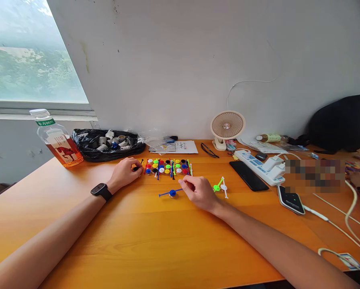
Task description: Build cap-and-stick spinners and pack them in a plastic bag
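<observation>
My left hand point(126, 171), a black watch on its wrist, rests on the wooden table point(138, 241) with fingers curled round a small black piece at the left end of a cluster of coloured discs and sticks point(168, 167). My right hand point(198, 192) pinches the end of a blue stick that carries a blue disc point(172, 193). Just right of that hand lie a green disc on a green stick point(217, 186) and a white disc on a white stick point(224, 187).
A tea bottle point(58, 140) and a black plastic bag of small parts point(107, 143) stand at the back left. A small fan point(227, 127), glasses, a power strip point(258, 165), two phones point(248, 176), cables and a black backpack point(341, 122) fill the right side.
</observation>
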A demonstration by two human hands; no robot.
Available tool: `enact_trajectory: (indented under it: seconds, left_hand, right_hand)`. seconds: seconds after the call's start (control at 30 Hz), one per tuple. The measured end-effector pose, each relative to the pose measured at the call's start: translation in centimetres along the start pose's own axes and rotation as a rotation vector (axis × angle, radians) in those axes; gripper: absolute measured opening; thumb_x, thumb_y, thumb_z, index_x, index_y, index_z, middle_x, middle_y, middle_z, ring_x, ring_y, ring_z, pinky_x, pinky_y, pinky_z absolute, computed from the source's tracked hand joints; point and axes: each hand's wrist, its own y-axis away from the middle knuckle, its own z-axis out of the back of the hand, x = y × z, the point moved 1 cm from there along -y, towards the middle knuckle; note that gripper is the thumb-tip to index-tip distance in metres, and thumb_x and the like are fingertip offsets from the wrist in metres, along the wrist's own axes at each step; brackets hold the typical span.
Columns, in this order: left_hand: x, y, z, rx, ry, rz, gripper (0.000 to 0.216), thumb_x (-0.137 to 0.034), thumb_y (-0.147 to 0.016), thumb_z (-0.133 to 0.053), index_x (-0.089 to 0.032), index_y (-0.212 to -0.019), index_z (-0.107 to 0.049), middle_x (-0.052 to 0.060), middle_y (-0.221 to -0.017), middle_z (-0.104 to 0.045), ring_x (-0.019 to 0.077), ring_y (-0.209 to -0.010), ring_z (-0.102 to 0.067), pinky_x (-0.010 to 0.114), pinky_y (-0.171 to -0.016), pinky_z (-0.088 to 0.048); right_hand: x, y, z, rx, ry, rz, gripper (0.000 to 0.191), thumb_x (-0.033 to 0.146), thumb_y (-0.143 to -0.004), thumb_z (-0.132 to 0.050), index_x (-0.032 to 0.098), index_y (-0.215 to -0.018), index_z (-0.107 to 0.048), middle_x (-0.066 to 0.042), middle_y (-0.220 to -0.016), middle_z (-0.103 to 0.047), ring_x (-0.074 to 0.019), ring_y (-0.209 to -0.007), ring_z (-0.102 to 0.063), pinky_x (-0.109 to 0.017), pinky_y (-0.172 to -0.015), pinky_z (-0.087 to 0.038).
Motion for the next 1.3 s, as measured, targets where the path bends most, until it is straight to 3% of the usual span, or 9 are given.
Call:
enact_trajectory:
  seconds: [0.2,0.37,0.53,0.63,0.73,0.93,1.03,1.13,1.3]
  left_hand:
    - [0.3,-0.1,-0.2,0.000,0.016,0.005,0.019,-0.038,-0.084,-0.066,-0.025,-0.084,-0.080,0.007,-0.091,-0.078,0.0277,-0.086,-0.068,0.034,-0.071,-0.049]
    - [0.5,-0.3,-0.5,0.078,0.165,-0.007,0.032,-0.051,-0.089,-0.066,-0.023,-0.091,-0.081,0.008,-0.094,-0.079,0.0234,-0.080,-0.066,0.031,-0.067,-0.048]
    - [0.8,-0.5,-0.7,0.114,0.305,0.046,0.042,-0.061,-0.088,-0.068,-0.021,-0.092,-0.081,0.007,-0.092,-0.079,0.0213,-0.077,-0.066,0.029,-0.067,-0.047]
    - [1.0,-0.5,-1.0,0.112,0.346,0.114,0.046,-0.064,-0.088,-0.068,-0.020,-0.095,-0.081,0.006,-0.082,-0.077,0.0191,-0.068,-0.063,0.028,-0.059,-0.044]
    - [0.9,-0.4,-1.4,0.090,0.384,0.180,0.050,-0.067,-0.086,-0.069,-0.019,-0.097,-0.080,0.005,-0.075,-0.074,0.0185,-0.064,-0.061,0.027,-0.055,-0.041]
    - [-0.1,-0.2,-1.3,-0.017,0.554,0.305,0.057,-0.070,-0.081,-0.074,-0.017,-0.100,-0.077,0.006,-0.081,-0.074,0.0162,-0.063,-0.059,0.025,-0.052,-0.040]
    - [-0.2,-0.2,-1.0,-0.091,0.660,0.360,0.059,-0.071,-0.079,-0.077,-0.016,-0.101,-0.074,0.006,-0.085,-0.073,0.0137,-0.061,-0.057,0.023,-0.050,-0.041]
    - [-0.3,-0.2,-0.9,-0.153,0.720,0.394,0.060,-0.072,-0.078,-0.077,-0.018,-0.101,-0.069,0.005,-0.090,-0.073,0.0102,-0.055,-0.052,0.022,-0.047,-0.039]
    - [-0.4,-0.2,-0.9,-0.186,0.745,0.384,0.054,-0.068,-0.082,-0.074,-0.017,-0.099,-0.066,0.007,-0.099,-0.074,0.0103,-0.058,-0.054,0.022,-0.047,-0.040]
  right_hand:
    - [0.0,0.0,0.0,0.008,-0.006,0.006,0.046,0.050,-0.105,-0.050,0.021,-0.069,-0.055,0.004,-0.054,-0.044,-0.0122,-0.051,-0.039,-0.028,-0.057,-0.025]
    - [0.0,0.0,0.0,0.014,-0.004,0.004,0.046,0.049,-0.105,-0.050,0.021,-0.069,-0.055,0.004,-0.055,-0.045,-0.0119,-0.051,-0.039,-0.029,-0.057,-0.025]
    - [0.0,0.0,-0.1,0.016,-0.017,0.007,0.046,0.049,-0.105,-0.050,0.021,-0.068,-0.053,0.004,-0.055,-0.044,-0.0118,-0.052,-0.039,-0.029,-0.057,-0.026]
    - [0.0,0.1,-0.1,0.022,-0.020,0.006,0.045,0.049,-0.104,-0.051,0.021,-0.070,-0.057,0.004,-0.055,-0.045,-0.0120,-0.052,-0.039,-0.028,-0.057,-0.026]
    - [0.0,0.0,-0.1,0.026,-0.020,0.009,0.047,0.049,-0.104,-0.051,0.021,-0.067,-0.054,0.004,-0.055,-0.045,-0.0122,-0.052,-0.039,-0.028,-0.057,-0.026]
    - [0.0,0.1,-0.3,0.047,-0.029,0.026,0.044,0.046,-0.105,-0.052,0.021,-0.069,-0.056,0.003,-0.057,-0.048,-0.0124,-0.054,-0.042,-0.028,-0.058,-0.029]
    - [0.1,0.1,-0.3,0.067,-0.065,0.076,0.032,0.040,-0.105,-0.053,0.021,-0.081,-0.064,0.001,-0.068,-0.060,-0.0140,-0.062,-0.051,-0.028,-0.062,-0.036]
    - [0.4,0.1,-0.2,0.070,-0.093,0.196,0.018,0.032,-0.105,-0.055,0.021,-0.094,-0.066,-0.004,-0.088,-0.069,-0.0181,-0.082,-0.061,-0.030,-0.078,-0.046]
    - [1.3,0.4,0.0,0.119,-0.033,0.397,0.013,0.025,-0.103,-0.059,0.022,-0.114,-0.066,-0.010,-0.112,-0.071,-0.0244,-0.108,-0.061,-0.039,-0.099,-0.048]
